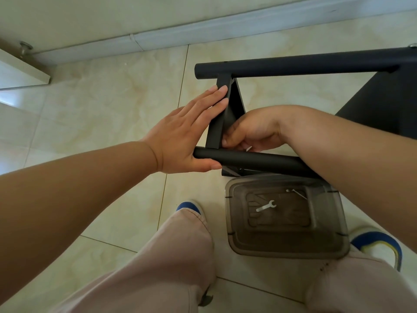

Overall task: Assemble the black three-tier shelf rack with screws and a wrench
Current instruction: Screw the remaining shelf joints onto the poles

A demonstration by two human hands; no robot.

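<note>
Right hand (252,132) has its grip curled in at the near end of the rack's black crossbar (216,123), probably pinching a screw, though I can't really see it. Left hand (187,132) is flat, fingers straight, bracing the crossbar and the near tube (252,160).

Risk as I see it: that brace slips, the holes drift off, and the screw cross-threads or drops onto the tiles. The wrench (266,206) sits in the clear tub (286,220) just near of the rack.

No surface here, just the beige tile floor (108,105) and a pale baseboard (158,37) at the far wall.

No legible txt, labels or nos. anywhere.
</note>
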